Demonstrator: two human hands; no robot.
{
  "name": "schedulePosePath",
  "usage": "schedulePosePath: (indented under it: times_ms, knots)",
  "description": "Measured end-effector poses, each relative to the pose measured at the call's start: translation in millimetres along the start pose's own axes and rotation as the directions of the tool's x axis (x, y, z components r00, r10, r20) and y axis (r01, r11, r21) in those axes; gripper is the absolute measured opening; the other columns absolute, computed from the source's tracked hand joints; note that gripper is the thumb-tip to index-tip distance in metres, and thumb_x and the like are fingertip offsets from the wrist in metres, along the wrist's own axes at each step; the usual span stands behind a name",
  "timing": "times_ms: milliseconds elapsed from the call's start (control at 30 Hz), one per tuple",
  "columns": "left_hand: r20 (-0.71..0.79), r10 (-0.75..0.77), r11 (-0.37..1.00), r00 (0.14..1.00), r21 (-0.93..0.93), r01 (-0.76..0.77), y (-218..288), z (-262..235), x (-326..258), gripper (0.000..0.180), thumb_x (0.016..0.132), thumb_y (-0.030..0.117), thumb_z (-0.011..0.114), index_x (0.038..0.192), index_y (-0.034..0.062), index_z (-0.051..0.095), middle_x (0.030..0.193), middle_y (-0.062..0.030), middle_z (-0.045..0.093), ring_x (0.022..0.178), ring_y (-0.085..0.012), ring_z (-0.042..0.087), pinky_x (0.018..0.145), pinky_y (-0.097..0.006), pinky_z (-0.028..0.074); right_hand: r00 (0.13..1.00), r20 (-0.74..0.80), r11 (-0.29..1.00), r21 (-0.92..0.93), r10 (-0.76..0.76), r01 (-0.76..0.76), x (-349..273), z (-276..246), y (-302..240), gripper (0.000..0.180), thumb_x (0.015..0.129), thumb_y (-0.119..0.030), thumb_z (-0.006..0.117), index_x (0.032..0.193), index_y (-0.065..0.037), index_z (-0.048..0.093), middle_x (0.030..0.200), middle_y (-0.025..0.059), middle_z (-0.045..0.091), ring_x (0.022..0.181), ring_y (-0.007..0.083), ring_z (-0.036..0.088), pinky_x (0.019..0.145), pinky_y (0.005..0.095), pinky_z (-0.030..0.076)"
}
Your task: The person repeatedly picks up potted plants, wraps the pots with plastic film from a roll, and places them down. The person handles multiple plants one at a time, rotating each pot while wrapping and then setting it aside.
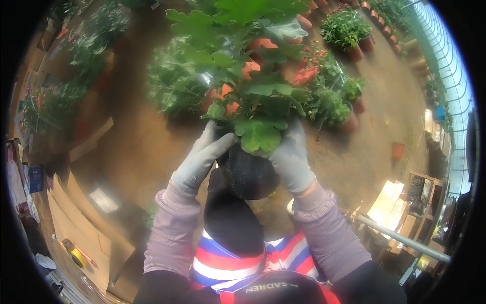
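Note:
Between my gloved hands I hold a black plant pot (249,172), raised in front of my body. A tall leafy plant (260,91) with broad lobed green leaves grows out of it. My left hand (202,152), in a grey glove, is closed round the pot's left side near the rim. On the opposite side my right hand (293,159), gloved alike, grips it, its fingers partly hidden by leaves. The lower leaves cover most of the pot's rim and whatever soil is inside.
Beyond the plant stand terracotta-pot plants (349,119), some with red flowers. More greenery (76,86) lines the left. Flattened cardboard (83,228) with a yellow tape roll (77,257) lies at lower left. A metal pipe (405,238) and wooden crate (425,197) are at lower right.

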State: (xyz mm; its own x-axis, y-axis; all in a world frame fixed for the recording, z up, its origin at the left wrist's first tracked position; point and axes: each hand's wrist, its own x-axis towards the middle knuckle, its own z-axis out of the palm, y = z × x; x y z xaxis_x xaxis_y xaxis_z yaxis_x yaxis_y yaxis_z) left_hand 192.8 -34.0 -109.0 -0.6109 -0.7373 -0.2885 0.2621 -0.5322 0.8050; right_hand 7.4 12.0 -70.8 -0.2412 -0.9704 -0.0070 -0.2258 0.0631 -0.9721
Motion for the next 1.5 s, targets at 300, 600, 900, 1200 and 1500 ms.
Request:
schedulePosePath:
  times_ms: [300, 600, 900, 1200, 1500]
  knots:
    - [0.211, -0.003, 0.925, 0.977, 0.372, -0.078, -13.8, 98.1, 40.9, 0.126, 0.053, 0.025, 0.096, 0.156, 0.0056, 0.027, 0.141, -0.0128, 0.049, 0.131, -0.0253, 0.052, 0.109, -0.039, 0.046, 0.91, -0.364, 0.969, -0.21, -0.2, 0.129, -45.2, -74.6, -37.7, 0.05, 0.074, -0.005, 0.083, 0.121, 0.0, 0.066, 0.114, 0.0094, 0.072, 0.102, 0.0206, 0.067, 0.088, 0.035, 0.054]
    - [0.187, 0.053, 0.994, 0.981, 0.084, -0.069, -52.9, 136.3, 69.0, 0.063, 0.076, 0.007, 0.084, 0.132, 0.0039, 0.056, 0.115, -0.0044, 0.066, 0.107, -0.0184, 0.064, 0.093, -0.034, 0.055, 0.957, -0.271, 0.946, 0.267, -0.107, 0.182, -79.3, -151.4, -30.5, 0.064, 0.079, -0.003, 0.08, 0.137, 0.004, 0.054, 0.131, 0.0121, 0.063, 0.119, 0.0191, 0.059, 0.101, 0.0329, 0.049]
    - [0.407, -0.215, 0.953, 0.888, -0.111, 0.282, -59.0, 176.2, 82.9, 0.06, 0.081, 0.006, 0.081, 0.136, 0.0002, 0.058, 0.127, -0.0093, 0.065, 0.114, -0.0214, 0.063, 0.102, -0.036, 0.052, 0.936, -0.341, 0.968, 0.249, 0.085, 0.003, -97.0, -192.7, 20.9, 0.02, 0.093, -0.003, 0.067, 0.11, 0.007, 0.072, 0.097, 0.002, 0.071, 0.087, 0.0101, 0.062, 0.08, 0.0265, 0.049]
    - [0.375, -0.163, 0.987, 0.913, 0.071, 0.147, -61.8, 197.9, 79.7, 0.056, 0.082, 0.006, 0.081, 0.134, 0.0003, 0.06, 0.126, -0.0084, 0.066, 0.114, -0.0215, 0.061, 0.104, -0.037, 0.048, 0.942, -0.334, 0.995, -0.097, -0.015, -0.018, -98.2, -204.6, 15.5, 0.024, 0.093, -0.008, 0.066, 0.111, 0.007, 0.07, 0.092, 0.0066, 0.071, 0.082, 0.0108, 0.063, 0.072, 0.0283, 0.05]
    - [0.307, -0.15, 0.982, 0.94, -0.062, 0.177, -76.9, 175.5, 102.6, 0.059, 0.076, 0.001, 0.083, 0.131, 0.001, 0.06, 0.12, -0.0085, 0.068, 0.109, -0.0209, 0.066, 0.101, -0.036, 0.052, 0.975, -0.156, 0.947, 0.305, 0.158, -0.105, -100.9, -213.0, 53.3, 0.035, 0.099, -0.015, 0.059, 0.129, 0.003, 0.064, 0.116, 0.0058, 0.07, 0.101, 0.0143, 0.064, 0.09, 0.0304, 0.051]
